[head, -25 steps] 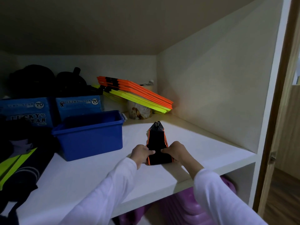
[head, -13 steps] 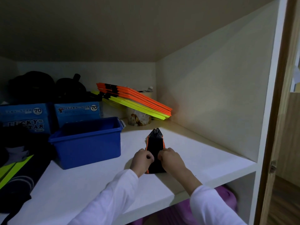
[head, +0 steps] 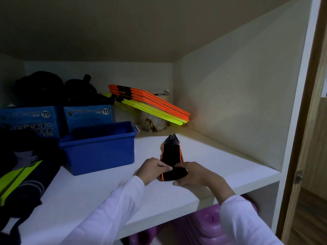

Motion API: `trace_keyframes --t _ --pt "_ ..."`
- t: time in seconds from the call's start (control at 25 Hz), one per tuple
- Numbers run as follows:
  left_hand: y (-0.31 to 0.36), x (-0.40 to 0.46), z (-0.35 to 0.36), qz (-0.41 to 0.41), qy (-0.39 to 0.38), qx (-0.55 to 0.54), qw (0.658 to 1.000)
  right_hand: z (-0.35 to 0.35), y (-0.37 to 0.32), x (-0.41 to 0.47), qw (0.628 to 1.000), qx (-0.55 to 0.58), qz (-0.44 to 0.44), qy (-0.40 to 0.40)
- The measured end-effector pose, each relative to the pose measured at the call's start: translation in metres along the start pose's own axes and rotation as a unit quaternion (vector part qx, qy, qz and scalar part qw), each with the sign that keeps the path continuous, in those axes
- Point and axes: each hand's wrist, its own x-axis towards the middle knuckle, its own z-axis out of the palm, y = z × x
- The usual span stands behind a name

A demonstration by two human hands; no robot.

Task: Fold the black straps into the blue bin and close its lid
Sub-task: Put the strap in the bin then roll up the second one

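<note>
A black strap with orange edges [head: 171,152] lies on the white shelf [head: 88,188], its far end pointed toward the back wall. Its near end is curled over into a roll. My left hand [head: 152,168] pinches the roll's left side and my right hand [head: 194,174] grips it from the right, thumb on top. The blue bin [head: 100,147] stands open to the left of my hands, a short gap away. I cannot see its inside or a lid.
Two blue "Lucky Star" boxes [head: 88,114] stand behind the bin. Orange and yellow flat bars [head: 150,106] lean on a cup [head: 154,122] at the back. Dark clothing with neon stripes [head: 19,179] lies at the left. A purple object [head: 203,225] sits below the shelf.
My hands have rolled the strap's near end further over on itself; the flat part now looks shorter. The bin has not moved.
</note>
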Motion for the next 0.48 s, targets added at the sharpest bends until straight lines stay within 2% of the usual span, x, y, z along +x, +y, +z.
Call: trace_keyframes --t 0.12,0.2,0.28,0.36,0.48 --pt "-0.004 -0.003 -0.005 -0.009 -0.043 0.066 0.997 0.000 0.000 -0.003 0.999 -0.008 -0.009 0.031" --pt "-0.007 -0.004 -0.006 -0.015 -0.050 0.166 0.985 0.000 -0.001 -0.002 0.999 -0.004 -0.009 0.035" --pt "-0.007 -0.006 -0.005 0.003 -0.041 0.204 0.978 -0.003 -0.002 -0.001 0.999 -0.004 -0.006 0.035" --pt "-0.002 -0.011 -0.008 0.044 -0.045 0.185 0.981 -0.008 -0.002 -0.001 1.000 -0.001 -0.002 0.029" --pt "0.006 -0.014 -0.009 0.066 -0.072 0.072 0.993 -0.013 -0.002 -0.004 1.000 -0.013 0.001 0.001"
